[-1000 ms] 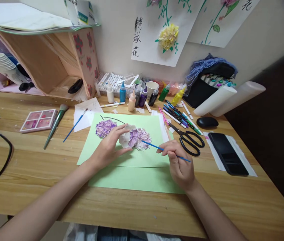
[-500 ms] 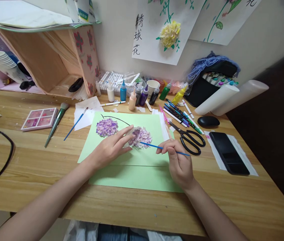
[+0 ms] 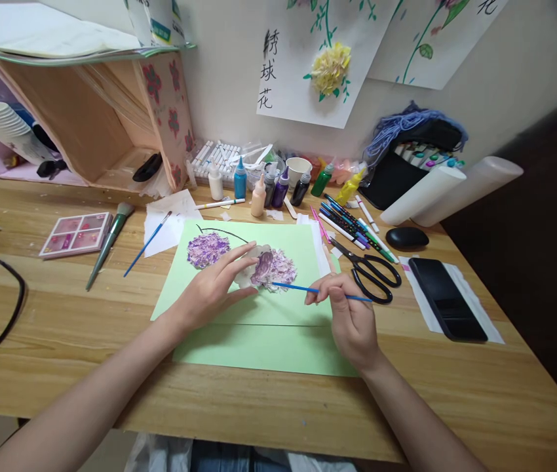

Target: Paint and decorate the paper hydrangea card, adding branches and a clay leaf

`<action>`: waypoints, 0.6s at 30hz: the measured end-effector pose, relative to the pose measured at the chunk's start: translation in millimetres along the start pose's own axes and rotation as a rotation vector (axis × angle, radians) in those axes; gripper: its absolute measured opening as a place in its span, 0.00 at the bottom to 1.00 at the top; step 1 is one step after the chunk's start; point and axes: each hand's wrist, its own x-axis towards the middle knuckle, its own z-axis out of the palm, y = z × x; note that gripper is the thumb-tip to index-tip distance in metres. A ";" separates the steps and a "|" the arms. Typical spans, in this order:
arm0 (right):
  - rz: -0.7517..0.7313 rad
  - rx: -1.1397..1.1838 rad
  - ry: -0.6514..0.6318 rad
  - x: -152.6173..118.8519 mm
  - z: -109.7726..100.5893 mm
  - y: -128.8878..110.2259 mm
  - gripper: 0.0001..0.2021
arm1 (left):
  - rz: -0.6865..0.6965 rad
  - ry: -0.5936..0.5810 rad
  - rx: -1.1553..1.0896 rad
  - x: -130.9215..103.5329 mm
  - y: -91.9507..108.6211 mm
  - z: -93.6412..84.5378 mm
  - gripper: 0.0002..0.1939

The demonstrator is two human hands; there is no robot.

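My left hand (image 3: 212,287) holds a small translucent dish (image 3: 262,267) smeared with purple paint, its fingers over the near edge. The dish is tilted above the right-hand purple flower cluster (image 3: 286,267) and hides part of it. In my right hand (image 3: 350,311) is a thin blue paintbrush (image 3: 295,287), gripped by the handle. Its tip is at the dish's lower right edge, by the cluster; I cannot tell which it touches. Both lie over a light green sheet (image 3: 259,347), which also bears a second purple cluster (image 3: 208,250) and a dark curved stem line.
Black scissors (image 3: 377,275) lie right of the sheet, beside several pens (image 3: 347,223) and a phone (image 3: 448,298). Paint bottles (image 3: 281,189) line the back. To the left are another blue brush (image 3: 148,242), a large green brush (image 3: 109,246) and a pink palette (image 3: 76,234).
My left hand has shifted slightly left and tilted the dish, so more of its painted inside shows. The brush tip has moved slightly left and down.
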 end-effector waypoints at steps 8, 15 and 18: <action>0.033 0.040 -0.006 0.6 2.3 1.3 0.13 | -0.038 -0.029 -0.060 1.2 1.7 -0.9 0.28; 0.054 0.090 -0.004 1.0 2.5 2.1 0.14 | -0.062 0.013 -0.090 0.4 0.1 0.6 0.33; 0.035 0.086 0.025 1.1 2.2 0.8 0.14 | -0.078 0.004 -0.100 -0.8 -0.5 1.2 0.33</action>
